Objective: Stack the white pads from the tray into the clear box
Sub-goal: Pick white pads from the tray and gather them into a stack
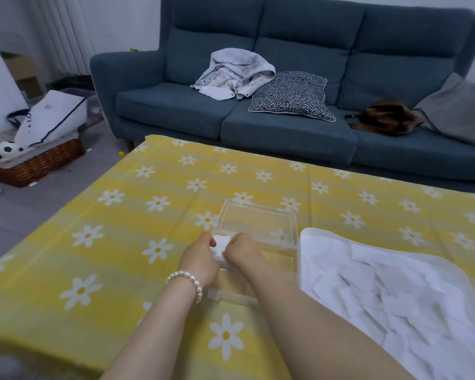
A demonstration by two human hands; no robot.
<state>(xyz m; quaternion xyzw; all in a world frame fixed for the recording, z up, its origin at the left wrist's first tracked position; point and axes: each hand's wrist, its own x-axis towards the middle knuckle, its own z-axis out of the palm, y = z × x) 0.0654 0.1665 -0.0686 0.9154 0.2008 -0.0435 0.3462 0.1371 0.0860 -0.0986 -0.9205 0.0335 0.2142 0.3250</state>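
Both forearms fill the bottom of the head view, reaching fwd over the worktop (99,242), which has a yellow daisy cloth on it. Left wrist has a pearl bracelet (188,282). Left hand (200,256) and right hand (240,249) meet over the near-left end of the clear box (258,223), fingers curled, both pinching one small bunch of white pads (221,246) between them. Can't tell if it's one pad or a few.

Tray (313,237) sits just right of the box, touching or nearly so, w/ a loose heap of pads lying at all angles. Box reads as open w/ its lid folded back; near the forearms there's a clear edge that's prob part of the box, not sure which part.

Doing the step well, my take: square the bunch's edges between both hands before lowering, keep it flat, set it against one end wall so later pads have a straight face to build on. Let go only once it sits on the floor of the box, else it'll fan out. Pads look soft and light, so a gentle pinch should do.

Hard to make out: fingertips are hidden behind the knuckles, box walls nearly vanish against the cloth, can't see whether any pads are already inside. Tray's right and near sides run out of frame, so pad count is unknown.

Behind: blue sofa (176,111), not involved.
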